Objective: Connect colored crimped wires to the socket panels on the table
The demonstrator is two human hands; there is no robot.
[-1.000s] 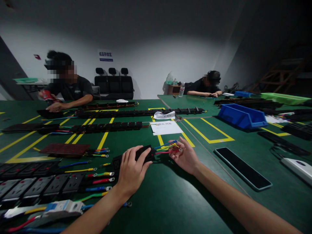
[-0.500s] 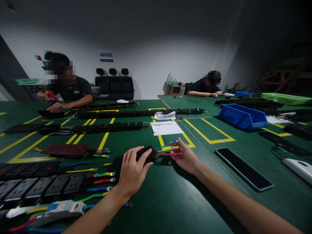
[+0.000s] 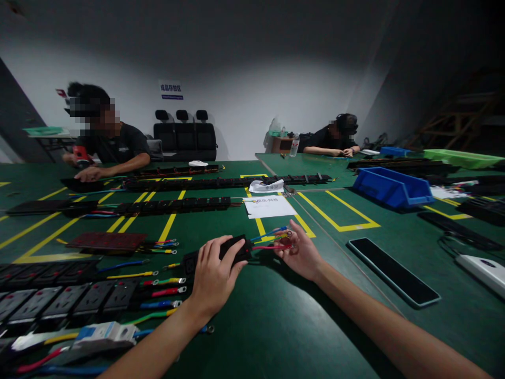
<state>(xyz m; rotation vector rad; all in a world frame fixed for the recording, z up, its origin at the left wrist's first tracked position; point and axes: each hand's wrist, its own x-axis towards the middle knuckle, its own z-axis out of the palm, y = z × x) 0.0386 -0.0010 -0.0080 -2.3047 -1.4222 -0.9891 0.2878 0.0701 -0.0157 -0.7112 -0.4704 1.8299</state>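
My left hand [image 3: 216,271] is wrapped over a black socket module [image 3: 242,250] just above the green table, its fingers across the top. From the module's right end come blue, yellow-green and red wires [image 3: 272,246] with ring terminals. My right hand [image 3: 298,251] is curled at the terminal ends, its fingers on the wires; part of the grip is hidden. To the left of my left hand lie black socket strips [image 3: 74,302] with coloured wires and ring terminals, and a dark red strip [image 3: 106,241].
A phone [image 3: 394,271] lies right of my right arm, with a white power strip [image 3: 483,271] beyond. A blue bin [image 3: 392,188] and a printed sheet [image 3: 270,207] are farther back. One co-worker [image 3: 114,145] holds a red power tool; another person [image 3: 335,139] leans on the table.
My right hand's fingers have shifted slightly at the wire ends, and the wires' spread has changed a little. My left hand keeps its hold on the module.
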